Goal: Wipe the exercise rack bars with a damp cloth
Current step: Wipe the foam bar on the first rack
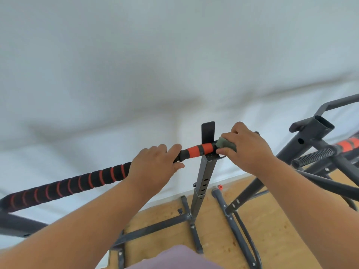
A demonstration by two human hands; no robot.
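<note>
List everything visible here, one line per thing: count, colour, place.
Foam-padded horizontal bar: one, black with orange stripes and an orange band near its right end, running from lower left to centre.
Square perforated metal upright post: one, dark grey, centre, supporting the bar.
Folded damp cloth: one, grey-green, wrapped on the bar's right end.
Second metal rack frame: one, dark grey with an orange-black padded bar, right.
Wooden floor: light brown, bottom.
White wall: behind everything.
Left hand: grip closed on the bar.
Right hand: grip pressing the cloth.
</note>
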